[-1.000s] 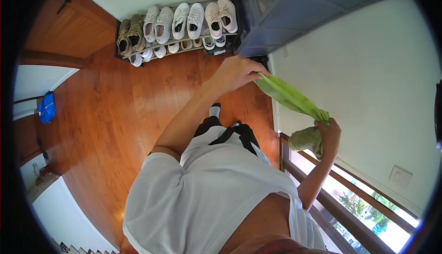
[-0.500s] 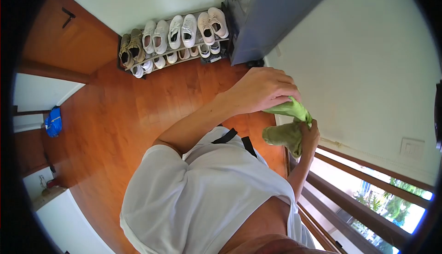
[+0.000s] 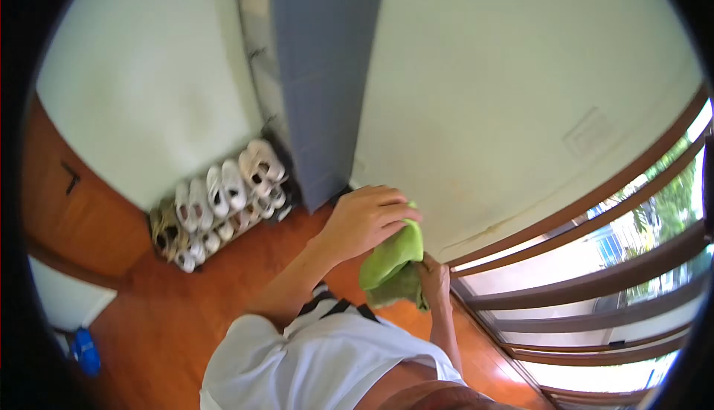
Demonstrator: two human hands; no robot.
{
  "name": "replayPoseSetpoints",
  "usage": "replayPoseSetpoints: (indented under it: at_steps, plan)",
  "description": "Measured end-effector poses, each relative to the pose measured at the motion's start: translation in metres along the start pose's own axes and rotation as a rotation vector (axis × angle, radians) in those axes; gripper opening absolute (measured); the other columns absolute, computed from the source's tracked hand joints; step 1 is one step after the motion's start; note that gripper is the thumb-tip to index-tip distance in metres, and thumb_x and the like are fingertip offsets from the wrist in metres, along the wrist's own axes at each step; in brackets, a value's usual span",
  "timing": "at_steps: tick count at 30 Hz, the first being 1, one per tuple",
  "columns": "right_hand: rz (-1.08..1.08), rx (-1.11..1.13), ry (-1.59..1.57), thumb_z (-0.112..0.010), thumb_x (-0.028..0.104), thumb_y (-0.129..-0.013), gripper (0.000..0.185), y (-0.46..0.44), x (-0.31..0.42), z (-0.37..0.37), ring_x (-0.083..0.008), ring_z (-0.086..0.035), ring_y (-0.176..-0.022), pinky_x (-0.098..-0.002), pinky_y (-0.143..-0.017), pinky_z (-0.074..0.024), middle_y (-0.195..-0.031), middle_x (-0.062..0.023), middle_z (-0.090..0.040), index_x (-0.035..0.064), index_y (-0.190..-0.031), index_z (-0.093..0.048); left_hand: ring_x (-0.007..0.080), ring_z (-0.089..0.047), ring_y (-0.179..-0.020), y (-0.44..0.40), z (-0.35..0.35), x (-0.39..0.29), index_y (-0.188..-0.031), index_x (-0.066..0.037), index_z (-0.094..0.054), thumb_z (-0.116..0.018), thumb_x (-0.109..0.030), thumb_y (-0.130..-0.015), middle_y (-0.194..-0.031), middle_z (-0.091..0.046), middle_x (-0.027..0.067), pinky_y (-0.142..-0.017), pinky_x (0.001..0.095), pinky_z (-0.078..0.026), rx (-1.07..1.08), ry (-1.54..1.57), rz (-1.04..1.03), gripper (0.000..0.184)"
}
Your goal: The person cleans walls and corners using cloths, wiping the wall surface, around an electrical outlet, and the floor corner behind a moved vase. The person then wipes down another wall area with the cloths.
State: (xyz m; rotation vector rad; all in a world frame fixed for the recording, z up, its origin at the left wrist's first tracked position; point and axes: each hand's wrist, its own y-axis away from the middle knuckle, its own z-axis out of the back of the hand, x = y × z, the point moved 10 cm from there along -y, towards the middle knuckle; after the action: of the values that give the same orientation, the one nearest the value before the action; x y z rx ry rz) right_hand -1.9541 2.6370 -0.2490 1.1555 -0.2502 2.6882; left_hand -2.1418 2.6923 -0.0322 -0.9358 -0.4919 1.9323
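Note:
A soft green cloth point(image 3: 400, 250) hangs between my two hands, bright green above and duller olive green below. My left hand point(image 3: 370, 220) is at its top, back of the hand up, with fingers bent over the bright green edge. Lower and to the right, my right hand point(image 3: 434, 280) is closed on the side of the cloth, where it bunches. The olive part point(image 3: 399, 289) droops in front of my white shirt point(image 3: 349, 358). Some fingertips of both hands are hidden behind the fabric.
A shoe rack point(image 3: 223, 240) with several pairs of shoes stands along the wall at left, beside a tall grey cabinet point(image 3: 320, 75). Slatted wooden rails point(image 3: 565, 291) over a bright window run along my right. A blue bag point(image 3: 87, 352) lies on the wooden floor point(image 3: 171, 336).
My view has tilted up and swung toward the window. The bright green part, stretched out between my hands before, now hangs folded down over the olive part.

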Motion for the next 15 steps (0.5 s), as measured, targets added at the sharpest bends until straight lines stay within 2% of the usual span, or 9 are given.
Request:
replayPoseSetpoints:
  at_steps: [2, 5, 6, 8, 9, 12, 14, 15]
  plan:
    - [0.041, -0.111, -0.086, -0.063, 0.012, -0.082, 0.022, 0.013, 0.006, 0.030, -0.0200, -0.059, -0.061, -0.0345, -0.061, -0.0479, -0.072, -0.0194, -0.063, 0.0061, -0.103, -0.067, 0.0195, -0.061, -0.084, -0.001, 0.009, -0.004, -0.096, -0.013, -0.068, -0.066, -0.008, -0.077, -0.093, -0.062, 0.0018, -0.072, 0.0309, -0.050, -0.052, 0.017, 0.046, 0.020]
    - [-0.116, -0.112, -0.139, -0.062, 0.015, -0.084, 0.022, 0.022, -0.001, 0.075, -0.0236, -0.066, -0.070, -0.0350, -0.067, -0.0496, -0.078, -0.0173, -0.066, 0.0081, -0.103, -0.068, 0.0185, -0.061, -0.081, -0.006, 0.033, -0.017, -0.097, -0.009, -0.065, -0.064, -0.003, -0.080, -0.089, -0.063, 0.0034, -0.071, 0.0292, -0.049, -0.173, -0.149, -0.090, 0.018]
    - [-0.065, -0.124, -0.153, -0.063, 0.015, -0.085, 0.021, 0.021, -0.006, 0.086, -0.0169, -0.064, -0.067, -0.0319, -0.064, -0.0492, -0.077, -0.0163, -0.066, 0.0052, -0.103, -0.068, 0.0168, -0.060, -0.077, -0.005, 0.027, 0.000, -0.097, -0.008, -0.064, -0.063, -0.004, -0.081, -0.085, -0.062, 0.0032, -0.069, 0.0281, -0.048, -0.104, 0.017, 0.014, 0.017]
    - [-0.036, -0.136, -0.265, -0.064, 0.014, -0.084, 0.022, 0.023, 0.006, 0.114, -0.0161, -0.064, -0.067, -0.0314, -0.063, -0.0491, -0.075, -0.0166, -0.066, 0.0030, -0.103, -0.068, 0.0135, -0.057, -0.069, 0.006, 0.002, 0.030, -0.097, -0.006, -0.061, -0.062, -0.005, -0.084, -0.077, -0.060, 0.0029, -0.064, 0.0259, -0.045, 0.069, 0.348, 0.230, 0.014]
    - [-0.019, -0.141, -0.322, -0.065, 0.013, -0.084, 0.022, 0.023, 0.016, 0.128, -0.0157, -0.063, -0.067, -0.0311, -0.063, -0.0490, -0.075, -0.0167, -0.066, 0.0019, -0.102, -0.067, 0.0113, -0.053, -0.067, 0.007, 0.000, 0.035, -0.097, -0.005, -0.060, -0.062, -0.006, -0.085, -0.074, -0.057, 0.0018, -0.061, 0.0254, -0.042, 0.079, 0.368, 0.276, 0.012]
    - [-0.070, -0.264, -0.101, -0.065, 0.022, -0.085, 0.027, 0.021, 0.040, 0.167, -0.0235, -0.064, -0.068, -0.0347, -0.065, -0.0494, -0.077, -0.0179, -0.067, 0.0003, -0.100, -0.067, 0.0048, -0.040, -0.058, 0.002, -0.007, 0.048, -0.095, -0.003, -0.056, -0.060, -0.011, -0.088, -0.063, -0.046, -0.0014, -0.053, 0.0239, -0.033, 0.114, 0.425, 0.412, 0.011]
    - [-0.125, -0.352, 0.093, -0.064, 0.029, -0.086, 0.030, 0.017, 0.058, 0.179, -0.0302, -0.065, -0.072, -0.0374, -0.067, -0.0493, -0.081, -0.0199, -0.067, 0.0009, -0.097, -0.066, 0.0062, -0.046, -0.060, -0.006, -0.007, 0.055, -0.096, -0.004, -0.055, -0.061, -0.010, -0.088, -0.061, -0.051, 0.0020, -0.051, 0.0260, -0.037, 0.015, 0.420, 0.475, 0.011]
    - [-0.161, -0.333, 0.034, -0.064, 0.029, -0.086, 0.030, 0.016, 0.056, 0.169, -0.0288, -0.065, -0.072, -0.0370, -0.067, -0.0491, -0.079, -0.0196, -0.066, 0.0012, -0.097, -0.066, 0.0069, -0.049, -0.062, -0.008, -0.008, 0.058, -0.097, -0.005, -0.055, -0.061, -0.010, -0.089, -0.061, -0.053, 0.0038, -0.051, 0.0271, -0.039, -0.035, 0.416, 0.510, 0.011]
